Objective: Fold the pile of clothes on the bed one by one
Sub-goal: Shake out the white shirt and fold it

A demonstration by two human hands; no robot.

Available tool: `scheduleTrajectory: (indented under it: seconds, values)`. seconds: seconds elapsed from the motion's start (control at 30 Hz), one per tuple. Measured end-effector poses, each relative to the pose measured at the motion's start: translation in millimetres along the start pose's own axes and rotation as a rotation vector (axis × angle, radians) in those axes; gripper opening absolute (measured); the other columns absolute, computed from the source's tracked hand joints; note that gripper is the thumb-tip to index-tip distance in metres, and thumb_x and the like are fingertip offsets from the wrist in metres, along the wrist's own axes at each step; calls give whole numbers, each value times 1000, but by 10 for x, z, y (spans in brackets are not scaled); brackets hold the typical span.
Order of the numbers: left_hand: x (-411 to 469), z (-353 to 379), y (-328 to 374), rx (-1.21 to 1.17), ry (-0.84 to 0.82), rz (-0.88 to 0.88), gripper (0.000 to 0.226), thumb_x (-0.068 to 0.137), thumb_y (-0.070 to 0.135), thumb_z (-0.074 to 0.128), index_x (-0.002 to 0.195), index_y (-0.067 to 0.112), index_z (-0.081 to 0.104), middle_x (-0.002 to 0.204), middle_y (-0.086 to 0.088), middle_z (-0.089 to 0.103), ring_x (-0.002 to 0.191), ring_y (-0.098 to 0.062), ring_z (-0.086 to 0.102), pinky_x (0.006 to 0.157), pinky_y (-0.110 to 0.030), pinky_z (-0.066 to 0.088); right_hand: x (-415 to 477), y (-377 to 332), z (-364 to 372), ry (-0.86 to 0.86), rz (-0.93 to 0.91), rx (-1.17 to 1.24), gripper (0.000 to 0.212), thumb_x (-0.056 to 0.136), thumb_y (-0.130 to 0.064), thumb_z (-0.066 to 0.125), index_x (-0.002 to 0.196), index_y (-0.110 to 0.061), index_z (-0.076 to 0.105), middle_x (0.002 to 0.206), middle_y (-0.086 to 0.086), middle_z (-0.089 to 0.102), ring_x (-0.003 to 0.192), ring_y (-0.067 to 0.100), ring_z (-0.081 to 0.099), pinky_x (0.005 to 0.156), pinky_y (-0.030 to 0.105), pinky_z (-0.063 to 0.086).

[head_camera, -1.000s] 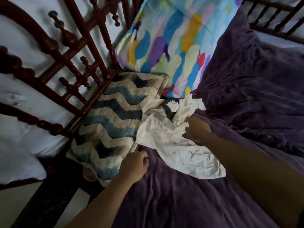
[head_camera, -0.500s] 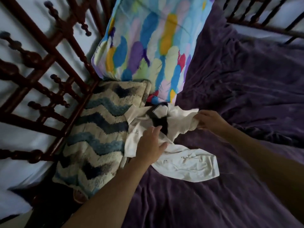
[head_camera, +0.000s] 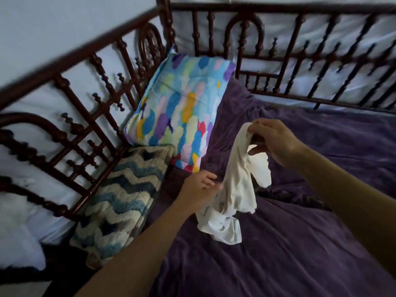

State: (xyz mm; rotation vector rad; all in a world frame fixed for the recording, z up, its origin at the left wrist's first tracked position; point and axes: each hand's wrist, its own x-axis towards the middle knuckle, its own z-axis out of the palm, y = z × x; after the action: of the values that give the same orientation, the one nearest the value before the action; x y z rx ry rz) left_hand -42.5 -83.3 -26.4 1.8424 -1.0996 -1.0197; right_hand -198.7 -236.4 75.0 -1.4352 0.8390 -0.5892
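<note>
A crumpled white garment [head_camera: 235, 183] hangs over the purple bed cover [head_camera: 300, 243], its lower end bunched on the cover. My right hand [head_camera: 272, 142] pinches its upper edge and holds it up above the bed. My left hand [head_camera: 199, 189] is lower down at the garment's left side, fingers curled against the cloth; the grip itself is blurred. Something dark lies on the cover just behind the hanging cloth, mostly hidden.
A bright feather-patterned pillow [head_camera: 182, 110] leans in the bed's far left corner. A blue and cream zigzag cushion [head_camera: 120, 206] lies along the left rail. Dark turned-wood railings [head_camera: 90, 103] enclose the bed at left and back. Purple cover stretches to the right.
The white garment has been lifted off the bed; my right hand rose with its top edge. My left hand slid down to its lower left side. The view tilted up.
</note>
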Motion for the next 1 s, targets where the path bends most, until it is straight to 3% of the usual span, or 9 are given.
scheduleTrajectory:
  seconds: [0.07, 0.23, 0.43, 0.53, 0.6, 0.67, 0.83, 0.9, 1.0]
  values:
    - [-150, 208, 312, -24, -76, 22, 40, 73, 31, 80, 106, 16, 63, 96, 0, 68, 89, -13, 66, 78, -25, 55, -162, -312, -39, -49, -32, 59, 26, 97, -9, 48, 73, -7, 57, 63, 9, 56, 55, 17, 56, 51, 29, 55]
    - [-283, 371, 852, -26, 139, 182, 31, 89, 18, 61, 67, 0, 49, 63, -7, 49, 63, -16, 47, 62, -32, 38, -503, -1023, -333, -43, -136, 145, 23, 96, -12, 49, 78, -7, 62, 67, 9, 61, 57, 19, 61, 54, 29, 55]
    - [-529, 60, 1471, -436, 346, 115, 22, 87, 30, 53, 68, 20, 50, 68, 6, 51, 77, -18, 47, 69, -32, 37, -759, -1376, -789, 353, -304, -223, 23, 94, -19, 49, 83, -2, 60, 76, 11, 51, 70, 22, 49, 64, 37, 42]
    - [-758, -101, 1748, 166, 245, 265, 65, 60, 87, 49, 99, 35, 47, 85, 19, 56, 79, -10, 53, 71, -33, 43, -923, -1444, -805, 438, -314, -318, 27, 93, -20, 44, 66, -17, 45, 63, 0, 39, 56, 12, 36, 53, 27, 28]
    - [-895, -152, 1807, 754, 252, 396, 81, 58, 85, 52, 122, 39, 32, 101, 15, 57, 88, -14, 58, 75, -36, 44, -1036, -1527, -758, 444, -323, -309, 28, 91, -21, 44, 63, -19, 42, 58, -6, 38, 51, 9, 34, 49, 25, 26]
    - [-972, -233, 1817, 960, 286, 525, 64, 74, 59, 56, 128, 35, 30, 109, 4, 56, 96, -24, 61, 74, -37, 41, -1172, -1656, -696, 439, -328, -315, 25, 89, -23, 45, 65, -18, 49, 56, -9, 43, 51, 8, 39, 48, 22, 30]
    - [-1121, -655, 1649, 667, 479, 598, 39, 83, 19, 63, 121, 21, 53, 116, -1, 49, 105, -26, 54, 82, -41, 46, -1510, -1897, -471, 381, -282, -203, 20, 90, -24, 52, 73, -16, 58, 71, 6, 52, 62, 17, 49, 50, 24, 40]
    - [-1277, -525, 1560, 395, 483, 709, 33, 76, 36, 70, 104, 28, 55, 101, 8, 53, 94, -15, 55, 79, -35, 48, -1611, -1921, -274, 349, -232, -163, 21, 91, -28, 55, 74, -18, 63, 73, 7, 58, 62, 17, 55, 53, 24, 47]
    - [-1504, -53, 1470, 335, 217, 619, 60, 59, 77, 64, 100, 36, 49, 96, 18, 53, 88, 1, 53, 76, -19, 44, -1731, -1884, 48, 294, -141, -94, 22, 90, -33, 57, 77, -20, 69, 82, 8, 65, 75, 22, 62, 72, 37, 55]
